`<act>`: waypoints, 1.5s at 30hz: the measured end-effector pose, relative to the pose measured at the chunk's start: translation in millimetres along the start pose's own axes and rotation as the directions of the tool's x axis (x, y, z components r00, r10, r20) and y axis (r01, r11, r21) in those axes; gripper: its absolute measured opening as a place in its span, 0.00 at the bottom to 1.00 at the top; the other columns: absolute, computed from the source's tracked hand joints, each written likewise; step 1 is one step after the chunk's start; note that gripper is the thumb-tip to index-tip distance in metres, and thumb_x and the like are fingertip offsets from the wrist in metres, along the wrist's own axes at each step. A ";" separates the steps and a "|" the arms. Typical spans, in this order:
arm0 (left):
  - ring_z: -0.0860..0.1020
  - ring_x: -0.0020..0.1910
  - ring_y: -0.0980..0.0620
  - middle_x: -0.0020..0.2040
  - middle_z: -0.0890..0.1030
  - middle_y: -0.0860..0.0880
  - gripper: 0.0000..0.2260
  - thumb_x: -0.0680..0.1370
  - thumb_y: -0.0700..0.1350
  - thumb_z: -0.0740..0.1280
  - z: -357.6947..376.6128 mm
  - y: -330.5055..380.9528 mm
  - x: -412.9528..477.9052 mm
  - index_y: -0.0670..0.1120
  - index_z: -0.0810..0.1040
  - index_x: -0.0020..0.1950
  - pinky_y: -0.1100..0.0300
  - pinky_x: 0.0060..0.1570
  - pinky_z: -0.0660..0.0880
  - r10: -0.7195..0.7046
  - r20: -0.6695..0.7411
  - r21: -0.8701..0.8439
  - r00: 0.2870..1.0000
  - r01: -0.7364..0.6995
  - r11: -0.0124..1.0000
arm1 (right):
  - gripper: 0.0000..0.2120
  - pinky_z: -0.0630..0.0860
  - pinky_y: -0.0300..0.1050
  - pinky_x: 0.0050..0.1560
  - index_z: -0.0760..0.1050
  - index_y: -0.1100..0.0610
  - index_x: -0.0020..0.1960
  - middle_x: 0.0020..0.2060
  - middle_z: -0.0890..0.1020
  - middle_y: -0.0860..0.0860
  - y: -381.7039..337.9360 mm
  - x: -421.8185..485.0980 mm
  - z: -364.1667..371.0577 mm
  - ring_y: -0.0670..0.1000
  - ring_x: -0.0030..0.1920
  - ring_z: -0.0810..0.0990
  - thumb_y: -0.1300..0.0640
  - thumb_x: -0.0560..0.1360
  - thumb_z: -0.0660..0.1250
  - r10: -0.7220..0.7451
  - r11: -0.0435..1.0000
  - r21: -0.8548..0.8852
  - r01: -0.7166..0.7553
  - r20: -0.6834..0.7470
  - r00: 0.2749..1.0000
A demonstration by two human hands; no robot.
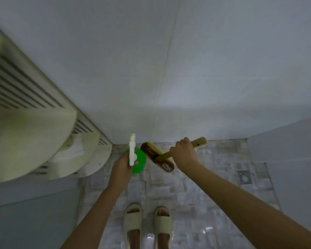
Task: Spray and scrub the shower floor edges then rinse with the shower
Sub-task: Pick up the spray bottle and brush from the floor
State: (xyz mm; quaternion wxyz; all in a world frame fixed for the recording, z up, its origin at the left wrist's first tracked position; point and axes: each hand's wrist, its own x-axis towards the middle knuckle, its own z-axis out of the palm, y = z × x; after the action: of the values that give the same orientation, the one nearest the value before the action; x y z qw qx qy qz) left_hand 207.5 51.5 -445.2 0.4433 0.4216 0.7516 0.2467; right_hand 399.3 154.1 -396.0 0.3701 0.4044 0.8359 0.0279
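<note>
Both arms outstretched — left hand (123, 163) grips spray bottle (135, 159), right hand (183, 153) the brush (157, 156).

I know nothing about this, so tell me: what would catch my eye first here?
The bright green spray bottle stands out, held in the left hand near the far wall. Beside it the right hand grips a wooden scrub brush above the tiles, with pale slippers below.

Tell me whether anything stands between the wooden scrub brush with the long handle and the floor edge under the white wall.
Nothing visible does. The wooden scrub brush, gripped by the right hand, is held near the floor edge, with only tiles between. The green spray bottle in the left hand is beside it, at its left.
</note>
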 end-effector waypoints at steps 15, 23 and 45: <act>0.79 0.57 0.60 0.58 0.82 0.54 0.17 0.78 0.39 0.71 -313.5 241.1 -244.4 0.53 0.77 0.66 0.69 0.58 0.74 0.300 -0.493 -0.041 0.817 -0.366 0.930 | 0.12 0.64 0.47 0.51 0.75 0.42 0.55 0.43 0.81 0.46 -8.7 -138.0 -209.9 0.51 0.44 0.78 0.47 0.82 0.54 0.005 0.816 0.552 0.173 -0.305 0.952; 0.79 0.60 0.49 0.59 0.80 0.48 0.19 0.80 0.36 0.67 -392.3 236.1 -211.6 0.46 0.74 0.71 0.57 0.61 0.75 0.244 -0.646 -0.017 0.723 -0.333 0.943 | 0.14 0.71 0.53 0.60 0.76 0.42 0.61 0.51 0.81 0.49 -84.0 -65.9 -251.5 0.54 0.52 0.79 0.50 0.79 0.56 -0.118 0.635 0.741 0.217 -0.184 0.976; 0.76 0.51 0.58 0.55 0.77 0.55 0.19 0.82 0.40 0.66 -414.8 190.8 -134.6 0.48 0.71 0.73 0.66 0.48 0.70 0.218 -0.812 0.065 0.541 -0.287 0.956 | 0.10 0.59 0.52 0.64 0.70 0.47 0.60 0.56 0.78 0.51 -166.4 62.9 -234.7 0.56 0.59 0.75 0.51 0.80 0.57 -0.195 0.561 0.790 0.248 -0.166 0.967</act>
State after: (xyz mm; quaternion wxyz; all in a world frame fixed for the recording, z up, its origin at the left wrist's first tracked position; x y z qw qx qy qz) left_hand -42.2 37.8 -40.2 0.0258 0.3485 0.7915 0.5014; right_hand 114.7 145.5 -321.0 0.1226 0.4185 0.8124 -0.3872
